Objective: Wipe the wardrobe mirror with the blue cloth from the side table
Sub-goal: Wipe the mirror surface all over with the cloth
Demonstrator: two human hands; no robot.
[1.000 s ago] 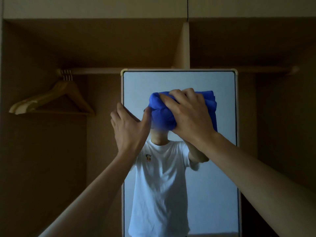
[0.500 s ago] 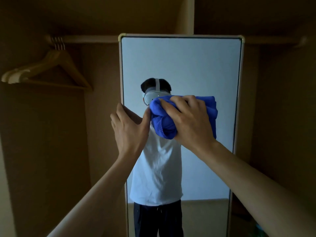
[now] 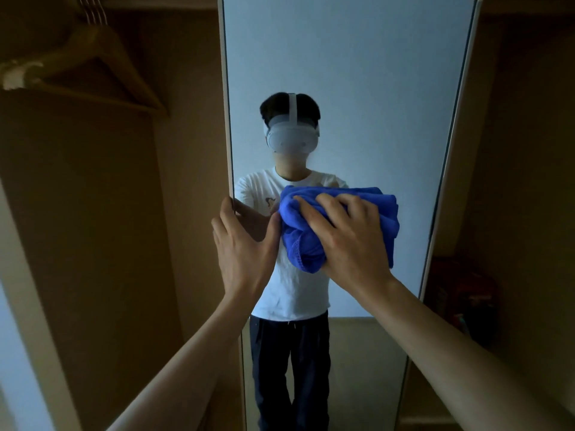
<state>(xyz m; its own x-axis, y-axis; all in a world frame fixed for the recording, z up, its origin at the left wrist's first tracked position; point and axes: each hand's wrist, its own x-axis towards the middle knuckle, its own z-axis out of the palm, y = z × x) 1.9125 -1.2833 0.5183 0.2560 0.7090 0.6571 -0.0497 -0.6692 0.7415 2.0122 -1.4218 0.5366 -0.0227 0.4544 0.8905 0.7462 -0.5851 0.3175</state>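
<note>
A tall wardrobe mirror (image 3: 357, 73) with a pale frame fills the middle of the view and reflects a person in a white shirt. My right hand (image 3: 348, 237) presses a bunched blue cloth (image 3: 298, 231) flat against the glass at mid height, fingers spread over it. My left hand (image 3: 242, 244) holds the mirror's left edge, fingers wrapped round the frame and thumb on the glass beside the cloth.
The mirror stands inside a dim wooden wardrobe. Wooden hangers (image 3: 93, 63) hang on a rail at the upper left. The wardrobe's side panel (image 3: 37, 306) runs down the left. A dark reddish object (image 3: 460, 293) sits low at the right, behind the mirror.
My right hand has slid the blue cloth down the mirror, from its upper part to mid height. My left hand has moved down the left edge with it, and the view has tilted downward.
</note>
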